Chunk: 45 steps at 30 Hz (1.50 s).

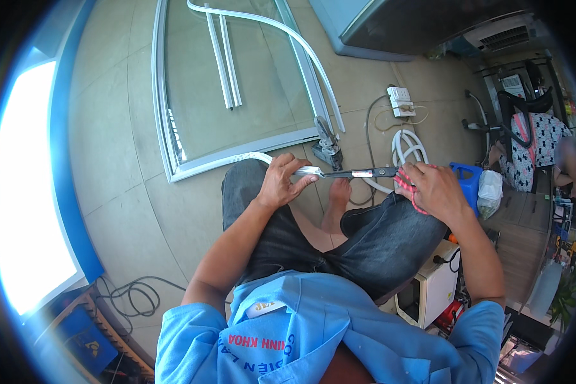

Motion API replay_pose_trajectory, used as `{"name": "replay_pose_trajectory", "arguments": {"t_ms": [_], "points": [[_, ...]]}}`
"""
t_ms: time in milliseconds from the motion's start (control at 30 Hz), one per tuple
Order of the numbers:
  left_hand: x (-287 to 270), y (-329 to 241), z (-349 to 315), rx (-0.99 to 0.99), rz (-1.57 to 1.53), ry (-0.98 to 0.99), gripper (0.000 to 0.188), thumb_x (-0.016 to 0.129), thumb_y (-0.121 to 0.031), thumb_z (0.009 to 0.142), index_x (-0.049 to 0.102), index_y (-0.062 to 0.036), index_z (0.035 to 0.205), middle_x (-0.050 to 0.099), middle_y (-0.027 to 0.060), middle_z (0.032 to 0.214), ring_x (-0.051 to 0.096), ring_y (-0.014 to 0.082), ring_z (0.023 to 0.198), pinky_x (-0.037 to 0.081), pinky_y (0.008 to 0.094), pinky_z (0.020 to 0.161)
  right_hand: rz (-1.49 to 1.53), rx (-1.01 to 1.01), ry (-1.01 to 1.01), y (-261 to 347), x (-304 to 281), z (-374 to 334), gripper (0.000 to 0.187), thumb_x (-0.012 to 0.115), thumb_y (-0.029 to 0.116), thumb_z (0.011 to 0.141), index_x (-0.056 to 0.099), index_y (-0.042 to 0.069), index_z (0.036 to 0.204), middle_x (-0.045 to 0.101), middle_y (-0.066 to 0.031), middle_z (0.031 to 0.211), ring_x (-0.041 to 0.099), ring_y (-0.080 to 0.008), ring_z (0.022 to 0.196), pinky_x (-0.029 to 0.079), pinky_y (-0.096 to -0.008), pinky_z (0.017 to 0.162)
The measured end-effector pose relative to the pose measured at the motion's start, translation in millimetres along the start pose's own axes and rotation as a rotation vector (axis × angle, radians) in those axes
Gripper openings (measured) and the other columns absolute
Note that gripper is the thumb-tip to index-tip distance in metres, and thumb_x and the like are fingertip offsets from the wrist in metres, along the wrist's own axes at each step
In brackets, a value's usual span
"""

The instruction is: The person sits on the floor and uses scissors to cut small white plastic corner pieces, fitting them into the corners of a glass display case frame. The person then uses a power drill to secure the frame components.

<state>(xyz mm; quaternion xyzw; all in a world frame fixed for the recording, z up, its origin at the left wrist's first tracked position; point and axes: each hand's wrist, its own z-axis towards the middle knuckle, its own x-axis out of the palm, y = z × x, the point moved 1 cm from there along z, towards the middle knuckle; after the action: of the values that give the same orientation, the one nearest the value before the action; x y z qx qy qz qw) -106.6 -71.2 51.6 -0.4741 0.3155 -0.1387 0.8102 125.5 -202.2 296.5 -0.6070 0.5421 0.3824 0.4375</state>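
My left hand (280, 180) is closed around a white gasket strip (246, 155) near its cut-looking end, just above my left knee. The strip trails left from my fingers toward the glass door's frame. In my right hand (436, 192) is a pair of scissors (368, 173) with dark blades and pink-red handles. My fingers wrap the handles, and the blades point left. Their tips meet the strip's end, beside my left thumb; whether they bite into it is too small to tell.
A glass door (163, 96) in a pale frame lies on the tiled floor ahead, with white strips (219, 57) on it. Nearby are a metal tool (327, 150), a power strip (400, 102), a coiled white hose (408, 146) and a blue jug (466, 184). A person (541, 150) is at the far right.
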Motion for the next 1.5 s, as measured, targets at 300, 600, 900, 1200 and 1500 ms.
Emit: {"name": "replay_pose_trajectory", "arguments": {"t_ms": [300, 600, 900, 1200, 1500], "points": [[4, -2, 7, 0.121, 0.153, 0.151, 0.036, 0.076, -0.033, 0.081, 0.068, -0.0105, 0.108, 0.058, 0.0079, 0.086, 0.059, 0.0294, 0.084, 0.046, 0.0405, 0.076, 0.080, 0.013, 0.044, -4, -1, -2, 0.033, 0.075, 0.027, 0.081, 0.063, 0.004, 0.102, 0.066, -0.0146, 0.083, 0.067, -0.0357, 0.077, 0.052, -0.0463, 0.069], [47, 15, 32, 0.197, 0.246, 0.353, 0.031, 0.067, -0.032, 0.090, 0.061, -0.0072, 0.108, 0.063, 0.0109, 0.095, 0.063, 0.0307, 0.093, 0.050, 0.0414, 0.083, 0.246, 0.159, 0.310, -39, 10, 18, 0.038, 0.082, 0.032, 0.075, 0.068, 0.003, 0.097, 0.068, -0.0190, 0.085, 0.066, -0.0407, 0.084, 0.051, -0.0474, 0.076], [59, 25, 28, 0.204, 0.218, 0.347, 0.032, 0.067, -0.030, 0.089, 0.059, -0.0042, 0.106, 0.063, 0.0135, 0.094, 0.064, 0.0319, 0.090, 0.051, 0.0408, 0.081, 0.355, 0.109, 0.375, -61, 35, 34, 0.046, 0.087, 0.035, 0.070, 0.067, -0.003, 0.085, 0.065, -0.0232, 0.074, 0.064, -0.0419, 0.071, 0.050, -0.0457, 0.068], [61, 23, 31, 0.171, 0.201, 0.276, 0.030, 0.069, -0.027, 0.088, 0.059, -0.0036, 0.104, 0.063, 0.0128, 0.093, 0.064, 0.0326, 0.088, 0.050, 0.0415, 0.078, 0.342, 0.091, 0.291, -59, 38, 32, 0.047, 0.085, 0.037, 0.072, 0.067, -0.001, 0.094, 0.066, -0.0203, 0.081, 0.064, -0.0412, 0.075, 0.050, -0.0459, 0.068], [52, 17, 32, 0.170, 0.153, 0.149, 0.030, 0.073, -0.020, 0.083, 0.060, -0.0028, 0.103, 0.057, 0.0104, 0.090, 0.060, 0.0317, 0.086, 0.048, 0.0413, 0.076, 0.067, 0.032, 0.025, -44, 19, 15, 0.047, 0.078, 0.036, 0.076, 0.062, 0.006, 0.108, 0.065, -0.0133, 0.091, 0.066, -0.0353, 0.082, 0.052, -0.0452, 0.070]]}}
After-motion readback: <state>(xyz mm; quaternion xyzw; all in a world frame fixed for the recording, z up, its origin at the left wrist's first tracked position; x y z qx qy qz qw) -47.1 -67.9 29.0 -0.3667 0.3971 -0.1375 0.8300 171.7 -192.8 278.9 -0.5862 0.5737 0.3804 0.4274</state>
